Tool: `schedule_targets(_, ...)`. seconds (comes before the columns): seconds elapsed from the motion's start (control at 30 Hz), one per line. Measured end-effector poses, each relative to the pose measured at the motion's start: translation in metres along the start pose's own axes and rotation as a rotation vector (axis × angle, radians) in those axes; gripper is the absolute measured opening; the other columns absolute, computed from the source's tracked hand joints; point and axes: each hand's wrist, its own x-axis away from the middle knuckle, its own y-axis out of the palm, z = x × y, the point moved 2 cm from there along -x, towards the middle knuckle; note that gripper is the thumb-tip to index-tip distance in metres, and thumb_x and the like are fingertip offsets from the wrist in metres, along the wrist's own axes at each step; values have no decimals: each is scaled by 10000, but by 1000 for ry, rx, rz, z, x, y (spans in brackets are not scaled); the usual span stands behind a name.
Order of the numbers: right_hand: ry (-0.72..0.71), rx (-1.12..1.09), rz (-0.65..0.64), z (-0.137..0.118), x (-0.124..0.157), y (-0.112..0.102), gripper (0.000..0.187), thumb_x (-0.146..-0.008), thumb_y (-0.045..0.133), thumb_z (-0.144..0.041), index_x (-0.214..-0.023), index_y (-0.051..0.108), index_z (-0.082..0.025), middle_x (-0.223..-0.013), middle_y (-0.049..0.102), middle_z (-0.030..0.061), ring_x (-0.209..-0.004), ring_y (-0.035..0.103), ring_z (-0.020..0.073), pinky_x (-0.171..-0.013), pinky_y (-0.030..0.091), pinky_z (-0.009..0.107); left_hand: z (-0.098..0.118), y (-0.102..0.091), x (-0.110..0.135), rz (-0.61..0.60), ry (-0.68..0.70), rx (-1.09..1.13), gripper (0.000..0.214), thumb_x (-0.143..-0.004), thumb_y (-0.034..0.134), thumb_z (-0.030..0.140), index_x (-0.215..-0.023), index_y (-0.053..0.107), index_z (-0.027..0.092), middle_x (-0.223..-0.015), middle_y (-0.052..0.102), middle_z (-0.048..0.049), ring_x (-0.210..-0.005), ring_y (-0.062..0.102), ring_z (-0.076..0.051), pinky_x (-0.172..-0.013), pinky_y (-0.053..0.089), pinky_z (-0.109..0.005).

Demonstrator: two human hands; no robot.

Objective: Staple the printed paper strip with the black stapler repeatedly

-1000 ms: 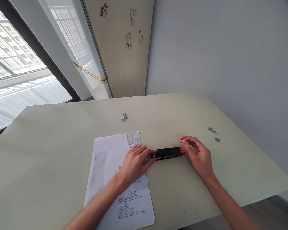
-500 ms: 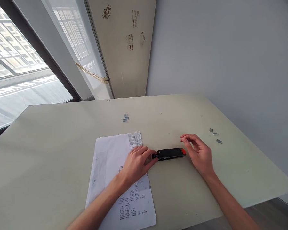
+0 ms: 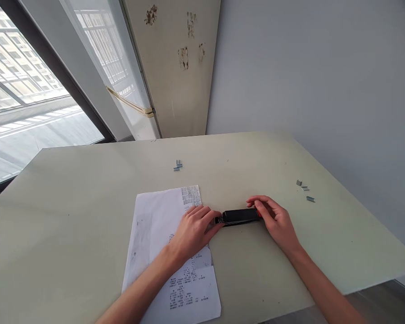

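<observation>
A black stapler [image 3: 239, 215] with a red tip lies on the table, its length running left to right. Thumb and fingers of my left hand [image 3: 196, 225] pinch its left end, and the forearm crosses the printed papers [image 3: 162, 216]. At the other end, my right hand [image 3: 276, 220] has its thumb and fingers closed around the red tip, covering most of it. The papers lie just left of the stapler, partly hidden under my left hand and arm.
Several small strips of staples [image 3: 177, 165] lie beyond the papers. More staple strips [image 3: 304, 188] are scattered on the right of the pale table [image 3: 87, 202]. Behind it stand a fridge with a stained side [image 3: 178, 99] and a grey wall [image 3: 307, 67].
My right hand has moved left and slightly down, from just beside the stapler onto its red tip. My left hand keeps its hold on the other end.
</observation>
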Motion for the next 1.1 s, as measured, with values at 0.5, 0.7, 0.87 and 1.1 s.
schedule_targets(0.5, -10, -33, -14, 1, 3, 3, 298, -1049, 522, -517, -1137, 680, -280, -1142, 743, 61, -1053, 702, 230, -956, 573, 388, 0, 1, 0, 16, 5, -7, 150, -1045, 611, 356, -1089, 669, 224, -838, 677, -3, -762, 633, -175, -741, 480, -329)
schedule_targets(0.7, -42, 45, -2, 1, 4, 4, 325, -1054, 498, -531, -1128, 685, -274, -1099, 756, 61, -1064, 704, 238, -974, 561, 399, 1, 1, 0, 27, 6, -4, 154, -1046, 611, 354, -1099, 668, 221, -843, 674, -3, -762, 618, -172, -739, 489, -335)
schedule_targets(0.87, -51, 39, -6, 3, 3, 4, 319, -1059, 495, -523, -1146, 681, -279, -1093, 757, 57, -1055, 707, 237, -969, 559, 399, 2, 1, 0, 36, 10, 7, 132, -1040, 623, 339, -1094, 655, 223, -846, 676, -2, -761, 624, -173, -736, 491, -331)
schedule_targets(1.1, -43, 57, -6, 4, 4, 4, 317, -1062, 490, -518, -1147, 678, -278, -1073, 759, 52, -1054, 699, 231, -958, 555, 386, 1, 1, 0, 25, 16, 12, 130, -1046, 612, 333, -1103, 657, 225, -854, 681, -4, -771, 631, -172, -738, 496, -333)
